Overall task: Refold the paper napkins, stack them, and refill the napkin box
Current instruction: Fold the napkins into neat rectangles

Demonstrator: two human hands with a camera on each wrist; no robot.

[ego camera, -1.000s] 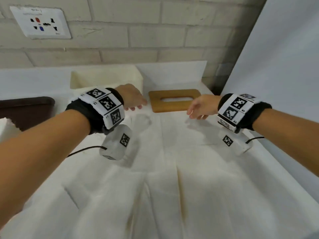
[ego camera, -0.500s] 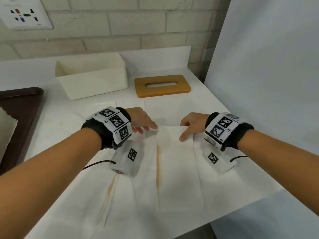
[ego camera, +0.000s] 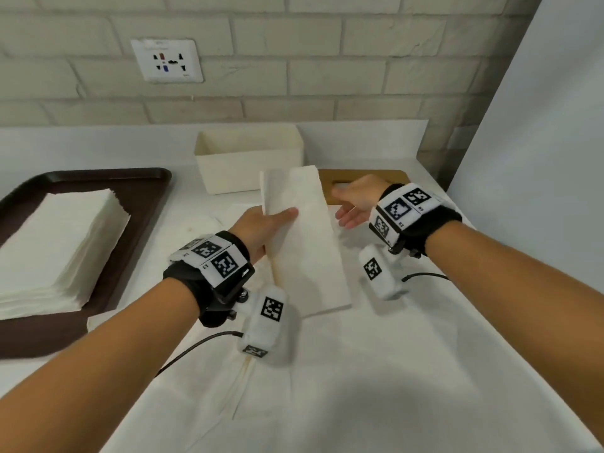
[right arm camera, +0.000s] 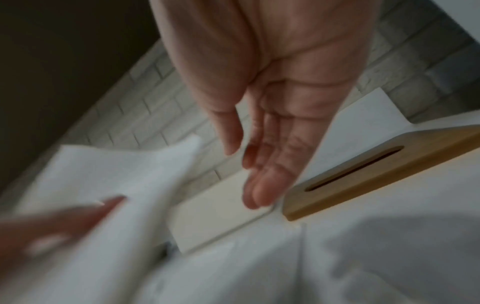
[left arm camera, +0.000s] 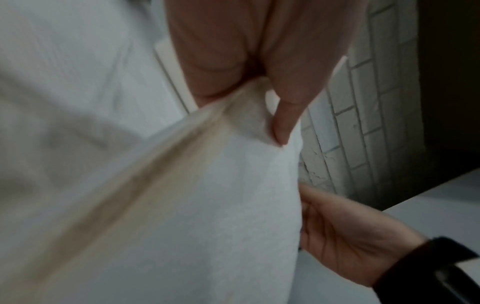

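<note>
A folded white napkin is lifted above the table, a long strip tilted toward the wall. My left hand pinches its left edge, thumb on top; the left wrist view shows the napkin gripped between thumb and palm. My right hand hovers just right of the napkin with fingers straight and palm up, holding nothing; in the right wrist view its fingers are spread. The cream napkin box stands open at the back. Its wooden lid with a slot lies to the right of it.
A stack of white napkins lies on a dark brown tray at the left. Unfolded napkin sheets cover the table in front of me. A white panel rises on the right. A brick wall with a socket stands behind.
The napkin that lay flat under both hands is now folded into a strip and lifted by my left hand. My right hand has let go and moved to the right.
</note>
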